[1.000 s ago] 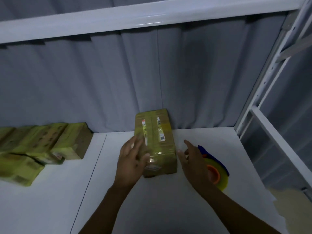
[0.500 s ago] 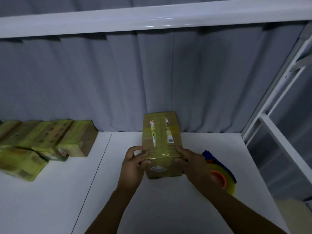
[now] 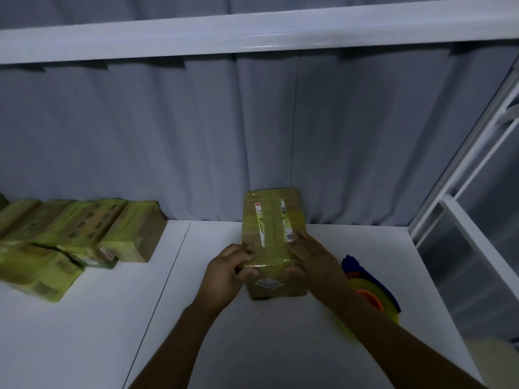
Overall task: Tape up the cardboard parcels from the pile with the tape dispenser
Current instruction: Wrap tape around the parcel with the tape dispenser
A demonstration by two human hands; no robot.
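A cardboard parcel (image 3: 272, 220) wrapped in yellowish tape, with white labels on top, lies lengthwise on the white table (image 3: 252, 346). My left hand (image 3: 227, 273) grips its near left corner, fingers curled on the top edge. My right hand (image 3: 311, 256) grips the near right corner, fingers on top and thumb on the front face. A tape dispenser (image 3: 368, 293) with a blue frame, orange core and yellow roll lies on the table just right of my right wrist, partly hidden by my forearm. The pile of parcels (image 3: 70, 240) sits at the left.
A grey curtain (image 3: 196, 136) hangs right behind the table. A white shelf beam (image 3: 252, 32) runs overhead. White rack uprights (image 3: 463, 175) stand at the right edge. A seam (image 3: 165, 276) splits the table top between pile and parcel.
Both hands closed in from beside the parcel and now grip its near corners. The right hand moved left, away from the tape dispenser.
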